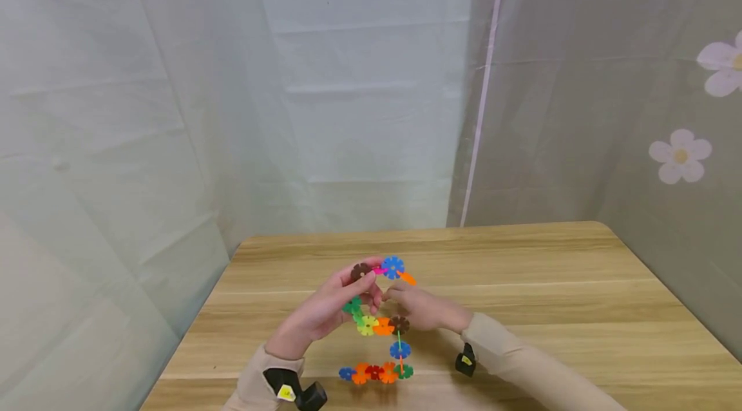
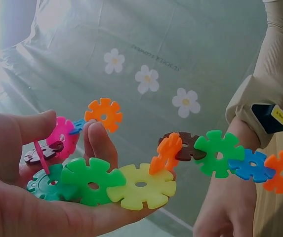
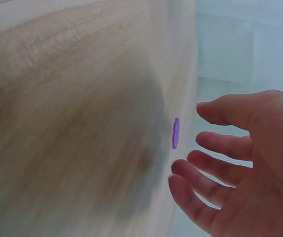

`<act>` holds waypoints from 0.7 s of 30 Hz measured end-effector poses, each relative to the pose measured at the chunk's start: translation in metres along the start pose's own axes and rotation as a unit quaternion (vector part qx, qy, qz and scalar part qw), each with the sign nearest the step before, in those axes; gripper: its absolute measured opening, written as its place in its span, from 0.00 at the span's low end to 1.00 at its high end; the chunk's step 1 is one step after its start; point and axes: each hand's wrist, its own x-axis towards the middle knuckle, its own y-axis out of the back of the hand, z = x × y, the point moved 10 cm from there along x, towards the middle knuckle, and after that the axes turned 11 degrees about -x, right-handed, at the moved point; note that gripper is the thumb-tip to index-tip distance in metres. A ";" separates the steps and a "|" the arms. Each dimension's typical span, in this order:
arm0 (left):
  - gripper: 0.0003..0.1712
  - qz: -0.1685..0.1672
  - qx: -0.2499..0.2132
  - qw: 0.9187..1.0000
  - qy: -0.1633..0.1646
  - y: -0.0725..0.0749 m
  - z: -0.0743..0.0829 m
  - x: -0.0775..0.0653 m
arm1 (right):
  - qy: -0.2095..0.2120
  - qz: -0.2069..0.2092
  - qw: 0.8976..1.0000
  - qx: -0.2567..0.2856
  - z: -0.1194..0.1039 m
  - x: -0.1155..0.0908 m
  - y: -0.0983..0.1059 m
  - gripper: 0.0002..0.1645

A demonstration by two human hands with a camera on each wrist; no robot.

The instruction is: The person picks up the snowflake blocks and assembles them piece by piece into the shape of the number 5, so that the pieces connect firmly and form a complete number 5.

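A chain of notched plastic snowflake discs (image 1: pixel 368 329) in many colours is held up by my left hand (image 1: pixel 327 305). In the left wrist view its thumb and fingers curl round the upper part, near a pink disc (image 2: pixel 62 131), while green discs (image 2: pixel 84 175) and a yellow disc (image 2: pixel 156 192) lie along the palm. The rest hangs down toward the table, ending in a row of blue, orange, red and green discs. My right hand (image 1: pixel 420 308) is behind the chain, fingers loosely bent and holding nothing. Close to its fingertips in the right wrist view, a purple disc (image 3: pixel 176 133) appears edge-on at the tabletop.
Under the hands is a wood-grain table (image 1: pixel 556 269) with rounded far corners. Pale curtains (image 1: pixel 371 108) hang behind it and at the sides, some printed with white flowers (image 1: pixel 666 152). Each wrist wears a black camera strap (image 1: pixel 284 382).
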 end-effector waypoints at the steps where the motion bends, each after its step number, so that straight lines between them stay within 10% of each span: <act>1: 0.31 -0.001 0.000 1.000 0.000 0.000 0.000 0.000 | 0.003 -0.004 1.000 -0.009 -0.001 0.001 -0.002 0.23; 21: 0.29 0.002 -0.005 1.000 0.005 0.000 -0.002 0.003 | 0.033 -0.050 0.991 -0.116 -0.009 0.013 -0.014 0.32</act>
